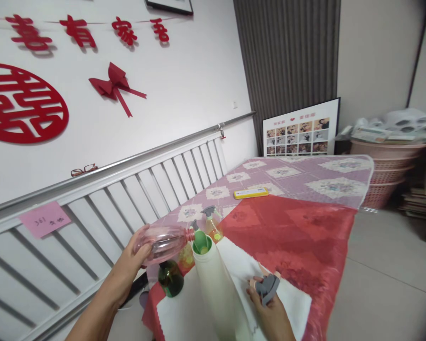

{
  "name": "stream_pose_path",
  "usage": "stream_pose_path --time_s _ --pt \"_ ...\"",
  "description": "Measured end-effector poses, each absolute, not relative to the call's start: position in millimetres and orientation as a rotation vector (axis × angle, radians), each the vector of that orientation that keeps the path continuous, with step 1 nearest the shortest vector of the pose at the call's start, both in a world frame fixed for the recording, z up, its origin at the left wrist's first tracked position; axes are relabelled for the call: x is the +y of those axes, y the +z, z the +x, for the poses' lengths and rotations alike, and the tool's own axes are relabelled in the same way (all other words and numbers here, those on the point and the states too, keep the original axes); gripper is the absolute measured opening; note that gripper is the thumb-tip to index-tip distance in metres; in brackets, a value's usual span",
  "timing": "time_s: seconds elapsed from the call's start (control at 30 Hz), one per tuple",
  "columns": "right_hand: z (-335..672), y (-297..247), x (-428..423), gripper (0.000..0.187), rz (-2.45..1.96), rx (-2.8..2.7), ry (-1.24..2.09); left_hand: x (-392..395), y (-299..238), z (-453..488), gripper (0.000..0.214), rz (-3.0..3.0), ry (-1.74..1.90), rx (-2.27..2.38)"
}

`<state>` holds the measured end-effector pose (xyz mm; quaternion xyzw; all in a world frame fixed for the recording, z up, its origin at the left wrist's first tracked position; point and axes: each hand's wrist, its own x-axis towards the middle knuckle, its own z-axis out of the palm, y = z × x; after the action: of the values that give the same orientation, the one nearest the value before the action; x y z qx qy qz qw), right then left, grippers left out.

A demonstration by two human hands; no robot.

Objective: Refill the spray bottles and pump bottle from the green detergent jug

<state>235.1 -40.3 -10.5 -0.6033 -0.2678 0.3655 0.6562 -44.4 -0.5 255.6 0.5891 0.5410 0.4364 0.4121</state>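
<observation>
A person's left hand [138,251] is gripping a clear pink bottle [165,241], fingers wrapping around its body. The bottle is lying nearly level in the air, its neck pointing right toward a green funnel [201,242]; whether liquid is flowing is too unclear to tell. The funnel is sitting in the mouth of a tall, pale cream bottle [215,284], which is standing in front of the person at the desk [341,166]. The right hand [270,310] is closing around a grey spray head [269,288] above a white cloth [287,293]. A dark green bottle [172,279] is standing below the pink one. Behind the funnel, a clear spray bottle [215,229] is holding amber liquid. A yellow box [251,192] is lying farther back, near a sheer red cloth [298,227].
</observation>
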Motion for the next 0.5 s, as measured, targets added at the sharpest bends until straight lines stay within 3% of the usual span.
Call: stream_pose_path --time_s 0.5 --pt "236 -21 -38 0.056 -1.370 -0.635 0.813 -3 270 -41 0.077 1.608 0.995 1.437"
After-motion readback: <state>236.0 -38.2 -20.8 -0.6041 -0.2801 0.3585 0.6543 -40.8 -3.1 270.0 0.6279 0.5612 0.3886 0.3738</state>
